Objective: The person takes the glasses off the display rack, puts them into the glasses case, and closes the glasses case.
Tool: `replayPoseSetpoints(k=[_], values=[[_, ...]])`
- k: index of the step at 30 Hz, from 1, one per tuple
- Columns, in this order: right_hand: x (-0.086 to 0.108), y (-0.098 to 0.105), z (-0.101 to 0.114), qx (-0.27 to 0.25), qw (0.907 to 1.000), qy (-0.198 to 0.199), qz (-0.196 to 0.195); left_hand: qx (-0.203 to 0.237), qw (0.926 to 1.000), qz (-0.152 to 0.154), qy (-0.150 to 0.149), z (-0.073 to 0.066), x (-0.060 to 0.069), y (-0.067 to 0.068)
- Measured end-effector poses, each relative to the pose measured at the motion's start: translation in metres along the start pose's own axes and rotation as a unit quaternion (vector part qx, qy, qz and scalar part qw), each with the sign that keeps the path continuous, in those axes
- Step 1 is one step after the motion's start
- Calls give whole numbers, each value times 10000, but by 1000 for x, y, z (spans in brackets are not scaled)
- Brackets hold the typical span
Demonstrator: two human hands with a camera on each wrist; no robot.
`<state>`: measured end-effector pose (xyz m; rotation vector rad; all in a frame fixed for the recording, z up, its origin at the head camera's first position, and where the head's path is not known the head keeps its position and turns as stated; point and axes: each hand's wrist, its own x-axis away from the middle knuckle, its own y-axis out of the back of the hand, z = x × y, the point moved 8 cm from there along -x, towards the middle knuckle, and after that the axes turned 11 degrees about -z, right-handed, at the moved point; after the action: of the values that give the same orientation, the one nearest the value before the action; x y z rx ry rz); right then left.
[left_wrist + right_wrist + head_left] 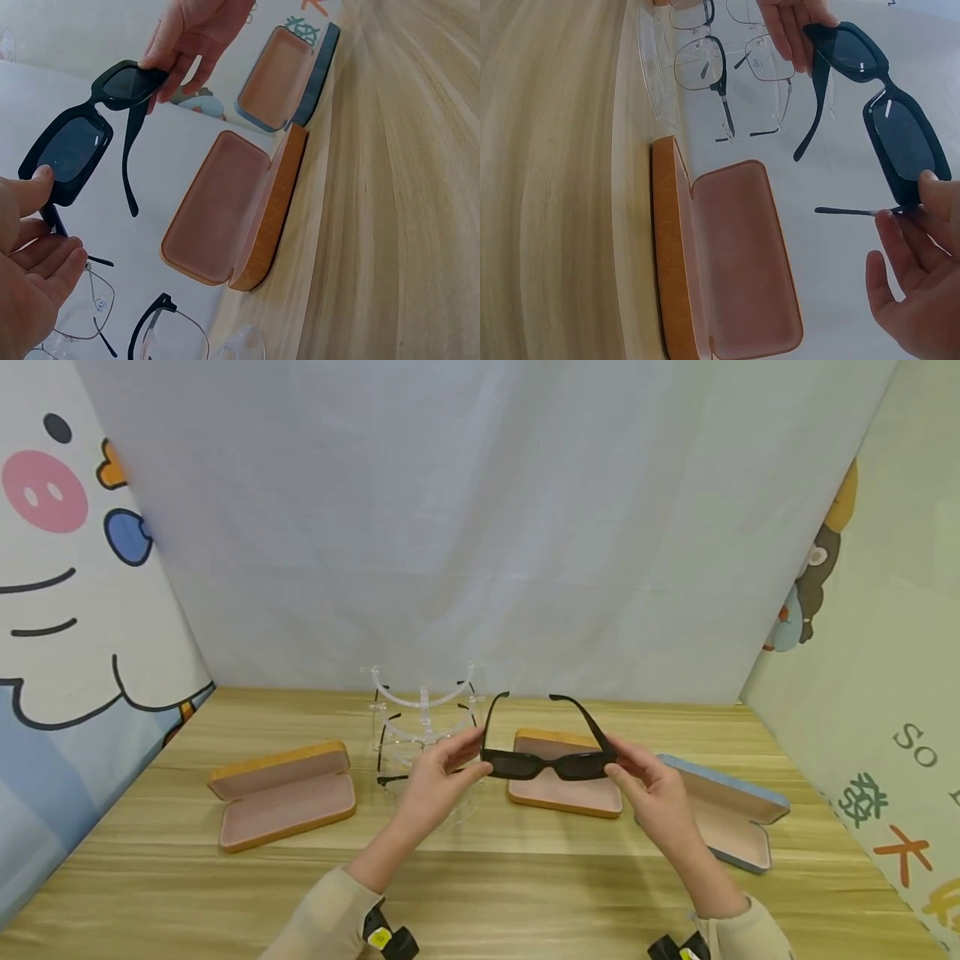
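Observation:
Black sunglasses (550,767) with dark lenses are held up in the air, arms unfolded and pointing away. My left hand (440,778) pinches one end of the frame between thumb and fingers, and my right hand (654,795) pinches the other end. Behind and below them lies an orange case (566,795) with a pink lining, its lid up. In the left wrist view the left thumb presses on a lens of the sunglasses (73,142). The right wrist view shows the right thumb at the lower lens corner of the sunglasses (904,139).
Left of the sunglasses stands a clear display rack (425,714) holding several pairs of glasses. Another orange case (288,810) lies open at the left, and a blue case (750,797) lies open at the right. A pale cloth (480,527) hangs behind the wooden table (525,885).

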<state>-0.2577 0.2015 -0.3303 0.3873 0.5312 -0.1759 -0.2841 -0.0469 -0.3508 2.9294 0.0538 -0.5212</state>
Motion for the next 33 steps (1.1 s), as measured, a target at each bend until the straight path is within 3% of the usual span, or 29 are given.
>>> replayPoseSetpoints(k=[11,27,33], values=[[2,-1,-3,-71,9998,-172,20,39,9999,156,-17,0,2,-3],[4,-5,-5,-393,9985,-136,356,97,9999,139,-15,2,1,-10],[4,-9,-10,-640,9960,-347,527,134,9997,202,34,4,2,-10]])
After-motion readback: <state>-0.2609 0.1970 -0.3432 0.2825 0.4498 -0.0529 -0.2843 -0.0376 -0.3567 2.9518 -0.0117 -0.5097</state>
